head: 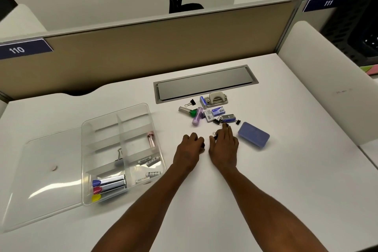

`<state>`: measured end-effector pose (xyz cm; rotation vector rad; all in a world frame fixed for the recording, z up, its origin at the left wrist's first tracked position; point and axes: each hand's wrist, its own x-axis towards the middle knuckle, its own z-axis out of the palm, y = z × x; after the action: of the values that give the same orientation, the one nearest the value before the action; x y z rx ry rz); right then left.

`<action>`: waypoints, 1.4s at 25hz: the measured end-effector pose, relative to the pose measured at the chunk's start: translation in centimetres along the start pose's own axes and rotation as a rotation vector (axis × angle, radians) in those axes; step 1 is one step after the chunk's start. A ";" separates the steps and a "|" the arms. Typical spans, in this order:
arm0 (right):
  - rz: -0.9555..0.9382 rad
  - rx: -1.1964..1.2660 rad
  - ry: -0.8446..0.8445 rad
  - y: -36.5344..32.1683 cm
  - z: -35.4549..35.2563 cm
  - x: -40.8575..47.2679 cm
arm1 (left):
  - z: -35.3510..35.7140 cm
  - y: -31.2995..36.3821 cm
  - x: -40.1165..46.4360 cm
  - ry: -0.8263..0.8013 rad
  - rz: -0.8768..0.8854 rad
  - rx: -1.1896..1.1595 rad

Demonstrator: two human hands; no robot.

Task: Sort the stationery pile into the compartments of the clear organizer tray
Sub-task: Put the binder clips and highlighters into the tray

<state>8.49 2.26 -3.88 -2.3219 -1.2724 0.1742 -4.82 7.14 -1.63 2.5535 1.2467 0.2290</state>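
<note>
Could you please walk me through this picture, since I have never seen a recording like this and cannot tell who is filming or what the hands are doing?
There is no machine here: a person wears a camera on the head, so you look down along their own bare arms onto a white desk.

On the left stands a clear organizer tray with dividers. It already holds three highlighters in the near corner, a large binder clip, a pink tube and some small white cylinders.

Farther back lies the unsorted pile: staple boxes, small black binder clips, a hole punch, a purple tube. A blue case lies to its right.

The left hand is curled around something small and dark. The right hand lies flat beside a small black clip; whether it grips it is unclear.
</note>
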 end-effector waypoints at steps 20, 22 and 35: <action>-0.004 0.357 -0.167 -1.1 -3.2 -4.7 | -0.7 1.0 -6.1 0.191 -0.797 -0.995; 0.218 0.598 -0.141 -1.3 -3.6 -5.7 | -0.6 1.2 -6.5 0.191 -0.833 -1.068; 0.294 0.562 -0.382 -2.5 -3.7 -8.9 | -0.9 1.8 -7.7 0.263 -0.935 -1.173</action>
<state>2.85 -5.17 -0.52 -2.0088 -0.8736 0.9791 -8.43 0.20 -0.29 0.8772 1.5660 0.7821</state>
